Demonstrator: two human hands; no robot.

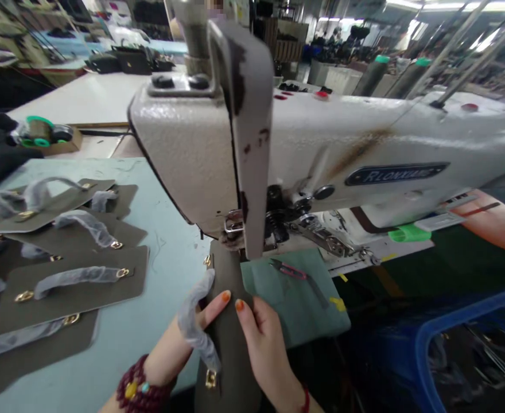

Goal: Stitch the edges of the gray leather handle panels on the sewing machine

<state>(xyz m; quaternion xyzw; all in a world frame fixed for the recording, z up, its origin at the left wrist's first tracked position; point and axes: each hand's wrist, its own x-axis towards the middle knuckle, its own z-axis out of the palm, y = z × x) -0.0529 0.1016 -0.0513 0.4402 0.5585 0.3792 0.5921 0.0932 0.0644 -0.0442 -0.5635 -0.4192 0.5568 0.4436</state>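
Observation:
A dark grey panel (229, 344) runs lengthwise under the head of a white sewing machine (192, 149). A plastic-wrapped handle (190, 321) with gold buckles is attached along its left side. My left hand (192, 330) grips the panel's left side, thumb on top, partly behind the handle. On the right side, my right hand (265, 344) holds the same panel, its thumb on top and fingers curled. The panel's far end lies beneath the machine head, where the needle area is hidden.
Several grey panels (80, 287) with wrapped handles overlap on the light-blue table (166, 229) at left. Pink-handled snips (291, 271) lie right of the work. A blue basket (424, 344) stands lower right; thread cones (371, 74) rise behind the machine.

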